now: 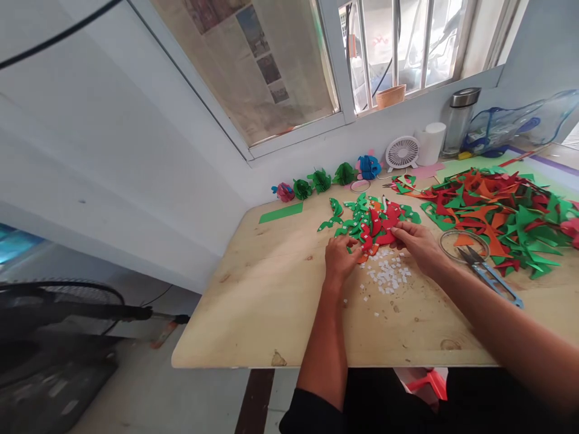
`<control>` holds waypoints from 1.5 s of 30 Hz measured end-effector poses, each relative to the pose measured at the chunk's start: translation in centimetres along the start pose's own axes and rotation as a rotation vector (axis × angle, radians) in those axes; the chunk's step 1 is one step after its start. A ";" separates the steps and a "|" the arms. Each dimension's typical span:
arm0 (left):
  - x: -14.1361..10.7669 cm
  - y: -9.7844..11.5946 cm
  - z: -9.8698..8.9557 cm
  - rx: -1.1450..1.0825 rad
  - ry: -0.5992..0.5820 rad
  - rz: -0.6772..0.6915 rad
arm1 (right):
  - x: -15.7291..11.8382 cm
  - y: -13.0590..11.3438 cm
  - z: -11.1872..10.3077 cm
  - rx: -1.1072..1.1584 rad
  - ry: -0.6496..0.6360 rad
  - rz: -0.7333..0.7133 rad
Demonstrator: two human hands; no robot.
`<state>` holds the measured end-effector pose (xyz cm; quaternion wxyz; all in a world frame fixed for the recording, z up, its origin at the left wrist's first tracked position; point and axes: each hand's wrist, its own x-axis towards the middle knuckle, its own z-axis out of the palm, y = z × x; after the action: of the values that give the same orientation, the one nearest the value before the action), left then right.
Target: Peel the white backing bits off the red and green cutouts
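My left hand [342, 257] is at the left edge of a pile of paper cutouts, its fingers curled together against red and orange pieces. What it holds, if anything, is hidden. A red paper cutout [386, 237] is pinched between the thumb and fingers of my right hand [415, 242]. Between and beyond the hands lie green paper cutouts [357, 220], many carrying small white squares. Loose white squares [389, 276] are scattered on the wooden table [253, 289] just in front of the pile.
To the right are thread snips [491, 274], a ring-shaped roll [464, 234] and a heap of paper scraps [497, 211]. Paper flowers [321, 179], a small white fan [402, 153] and a glass bottle [459, 123] line the wall. A green strip [281, 213] lies at the back left.
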<state>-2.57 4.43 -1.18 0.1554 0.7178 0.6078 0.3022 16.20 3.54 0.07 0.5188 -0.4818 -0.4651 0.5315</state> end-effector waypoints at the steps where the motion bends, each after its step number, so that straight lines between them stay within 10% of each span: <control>1: 0.0 0.2 0.2 0.043 -0.014 0.020 | 0.0 0.0 0.0 0.003 -0.004 -0.002; 10: -0.2 0.9 0.9 0.110 -0.058 0.036 | 0.0 0.2 0.2 0.000 -0.003 -0.003; 19: 0.0 -0.6 -0.9 -0.940 -0.165 -0.180 | -0.2 0.0 0.1 -0.024 -0.019 -0.023; 27: -0.2 0.1 -0.2 -1.195 -0.204 -0.252 | 0.1 0.8 0.0 -0.023 -0.054 -0.001; 36: 0.6 -1.0 0.4 -0.977 -0.006 -0.268 | -0.3 0.3 0.0 0.526 -0.218 0.157; 41: -0.2 -0.2 -0.9 -0.408 -0.151 -0.028 | -0.6 -0.4 0.0 0.738 -0.230 0.208; 45: -0.6 0.7 -2.1 -0.441 -0.130 0.053 | -0.7 -0.4 0.1 0.741 -0.246 0.244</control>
<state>-3.34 3.44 0.70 0.3391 0.7003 0.4966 0.3846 16.17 2.82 0.52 0.5310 -0.2469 -0.2401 0.7742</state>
